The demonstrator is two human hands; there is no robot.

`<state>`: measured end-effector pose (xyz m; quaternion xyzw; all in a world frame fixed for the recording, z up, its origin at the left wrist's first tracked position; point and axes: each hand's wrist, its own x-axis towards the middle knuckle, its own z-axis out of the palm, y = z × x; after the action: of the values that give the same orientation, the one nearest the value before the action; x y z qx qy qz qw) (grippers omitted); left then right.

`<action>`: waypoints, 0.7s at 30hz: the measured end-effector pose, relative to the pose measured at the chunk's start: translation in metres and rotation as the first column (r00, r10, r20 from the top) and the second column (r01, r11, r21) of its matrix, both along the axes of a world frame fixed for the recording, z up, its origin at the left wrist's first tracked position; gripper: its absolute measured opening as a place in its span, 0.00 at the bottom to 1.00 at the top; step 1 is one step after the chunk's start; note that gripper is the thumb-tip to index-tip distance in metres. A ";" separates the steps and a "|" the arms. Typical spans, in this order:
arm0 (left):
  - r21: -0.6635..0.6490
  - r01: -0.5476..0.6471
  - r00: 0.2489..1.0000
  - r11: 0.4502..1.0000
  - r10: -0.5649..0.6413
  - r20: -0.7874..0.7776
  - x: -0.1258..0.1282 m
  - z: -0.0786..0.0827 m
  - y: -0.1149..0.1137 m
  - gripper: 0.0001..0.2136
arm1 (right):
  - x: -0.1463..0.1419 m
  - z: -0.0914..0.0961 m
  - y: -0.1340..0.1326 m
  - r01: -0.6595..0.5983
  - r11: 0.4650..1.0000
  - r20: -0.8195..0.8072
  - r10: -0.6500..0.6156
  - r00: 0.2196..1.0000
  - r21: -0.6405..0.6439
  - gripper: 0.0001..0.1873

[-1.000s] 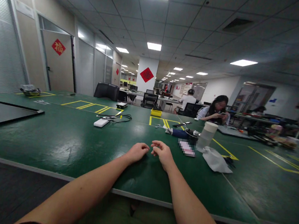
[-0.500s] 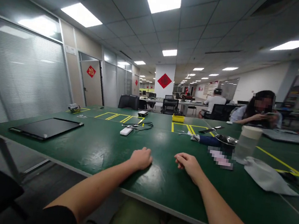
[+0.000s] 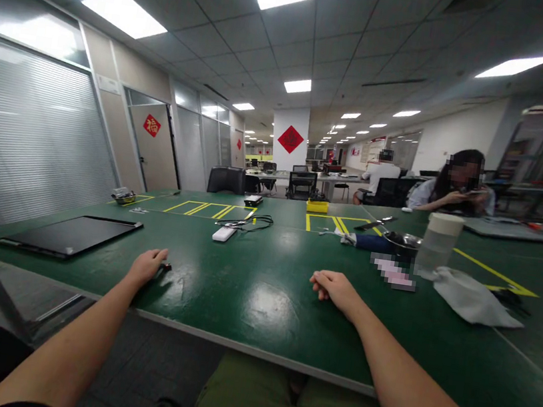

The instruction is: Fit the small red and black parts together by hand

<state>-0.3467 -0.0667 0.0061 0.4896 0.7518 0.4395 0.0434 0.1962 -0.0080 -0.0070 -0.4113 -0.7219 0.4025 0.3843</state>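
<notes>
My left hand (image 3: 147, 265) is at the left, low over the green table (image 3: 224, 284), its fingers closed. A small dark object (image 3: 167, 268) shows at its fingertips, too small to name. To the right, my right hand (image 3: 337, 289) is curled with thumb and fingers together; whatever it may hold is hidden. A wide gap lies between the two hands. Beyond my left hand lies a flat black panel (image 3: 72, 236), and farther forward a white box-like device (image 3: 224, 233) beside black cables (image 3: 253, 222).
At the right stand a lidded translucent container (image 3: 436, 250), a metal bowl (image 3: 403, 242) and a crumpled whitish bag (image 3: 475, 299). A yellow tray (image 3: 317, 206) sits at the far edge. A person (image 3: 459, 183) sits across the table, holding something with both hands.
My left hand has moved left, away from my right hand, and a small dark object now shows at its fingers. My right hand stays curled in about the same place. The view has shifted slightly.
</notes>
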 end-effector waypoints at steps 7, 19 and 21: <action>0.306 -0.349 0.834 0.886 0.144 0.533 -0.039 -0.009 0.000 0.14 | 0.000 0.000 0.000 0.023 0.999 -0.056 -0.025 0.998 -0.039 0.21; -0.011 -0.087 0.908 0.996 0.084 0.411 0.025 0.006 0.039 0.15 | -0.003 0.003 -0.002 0.028 0.998 -0.108 -0.034 0.994 -0.061 0.22; -0.058 0.010 0.935 0.998 0.011 0.353 0.072 0.010 0.051 0.17 | -0.003 0.003 -0.002 0.033 0.997 -0.112 -0.040 0.993 -0.062 0.22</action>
<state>-0.2742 -0.0156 0.0159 0.4008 0.7446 0.4980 0.1922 0.1929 -0.0099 -0.0035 -0.4125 -0.6789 0.4396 0.4192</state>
